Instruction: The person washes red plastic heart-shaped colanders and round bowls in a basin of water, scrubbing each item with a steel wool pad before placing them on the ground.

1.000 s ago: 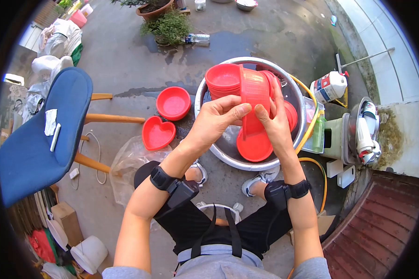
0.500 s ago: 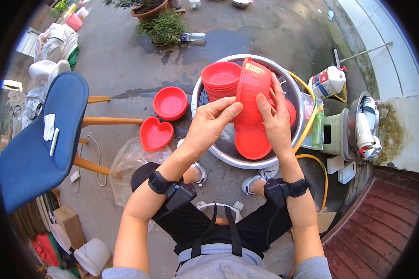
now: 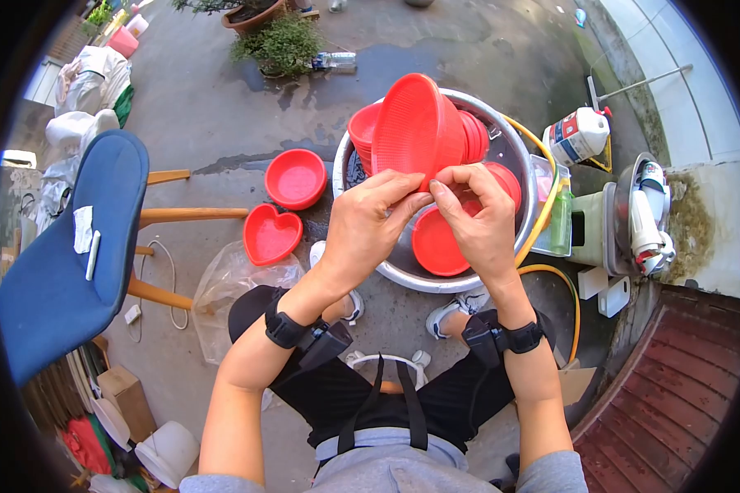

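Note:
My left hand [image 3: 363, 223] and my right hand [image 3: 483, 223] meet at the near rim of a red ribbed plastic basket [image 3: 415, 123]. Both pinch that rim between thumb and fingers. The basket is tilted, its ribbed inside facing left, above a large metal basin [image 3: 342, 193]. Inside the basin are a stack of red bowls [image 3: 363, 131], partly hidden behind the basket, more red pieces [image 3: 475, 135] to the right, and a red round dish [image 3: 440, 244] below my hands. Left of the basin, a red round bowl [image 3: 295, 178] and a red heart-shaped bowl [image 3: 272, 235] sit on the ground.
A blue chair [image 3: 82, 246] stands at left beside a clear plastic bag [image 3: 222, 287]. A yellow hose [image 3: 543, 218] curves around the basin's right side. Further right are a white jug [image 3: 580, 135], a green bottle [image 3: 561, 218] and a stool [image 3: 590, 218]. Potted plants [image 3: 279, 45] stand ahead.
The basket has turned so that its inside shows. My right hand has moved from its side down to the near rim, close to my left hand. The view has shifted slightly.

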A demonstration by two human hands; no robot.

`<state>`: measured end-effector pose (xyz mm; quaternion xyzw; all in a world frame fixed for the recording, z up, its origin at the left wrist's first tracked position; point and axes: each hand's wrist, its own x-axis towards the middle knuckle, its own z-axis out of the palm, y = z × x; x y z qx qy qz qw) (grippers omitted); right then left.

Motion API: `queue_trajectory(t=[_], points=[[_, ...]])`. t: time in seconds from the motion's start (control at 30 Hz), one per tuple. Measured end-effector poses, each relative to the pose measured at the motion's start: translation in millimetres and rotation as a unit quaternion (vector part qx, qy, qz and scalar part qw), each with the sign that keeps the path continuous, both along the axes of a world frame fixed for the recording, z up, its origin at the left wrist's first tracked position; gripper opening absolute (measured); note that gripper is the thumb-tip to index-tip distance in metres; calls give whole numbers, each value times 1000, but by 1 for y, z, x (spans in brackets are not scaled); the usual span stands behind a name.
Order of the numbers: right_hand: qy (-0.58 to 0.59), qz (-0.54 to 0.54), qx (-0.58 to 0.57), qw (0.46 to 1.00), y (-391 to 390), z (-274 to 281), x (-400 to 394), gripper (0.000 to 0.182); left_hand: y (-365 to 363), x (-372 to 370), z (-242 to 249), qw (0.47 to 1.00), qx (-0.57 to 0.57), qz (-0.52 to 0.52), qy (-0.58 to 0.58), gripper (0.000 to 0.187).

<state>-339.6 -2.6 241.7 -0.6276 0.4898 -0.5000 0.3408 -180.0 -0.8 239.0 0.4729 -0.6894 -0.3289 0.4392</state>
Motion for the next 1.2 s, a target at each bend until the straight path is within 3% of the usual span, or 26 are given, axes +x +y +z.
queue_trajectory(t=[0.4, 0.6, 0.7, 0.8, 0.97, 1.1, 1.2], points=[[-33, 0, 74, 997, -2, -3, -7, 7, 0, 1, 1, 990, 118, -69, 24, 25], [-30, 9, 101, 994, -2, -6, -9, 7, 1, 3, -2, 977, 161, -105, 91, 26], [-33, -6, 103, 994, -3, -6, -10, 8, 1, 3, -2, 983, 157, -86, 45, 28], [-44, -11, 108, 993, -3, -9, -11, 9, 0, 1, -8, 975, 191, -56, 101, 31], [-10, 9, 85, 996, -2, -11, -1, 10, 2, -3, -13, 992, 116, -28, 33, 27], [19, -17, 108, 994, -2, -8, -2, 12, 0, 0, -13, 993, 117, -15, 17, 23], [35, -72, 129, 988, -7, -12, -17, 12, -8, 11, -5, 981, 181, 45, 55, 17]])
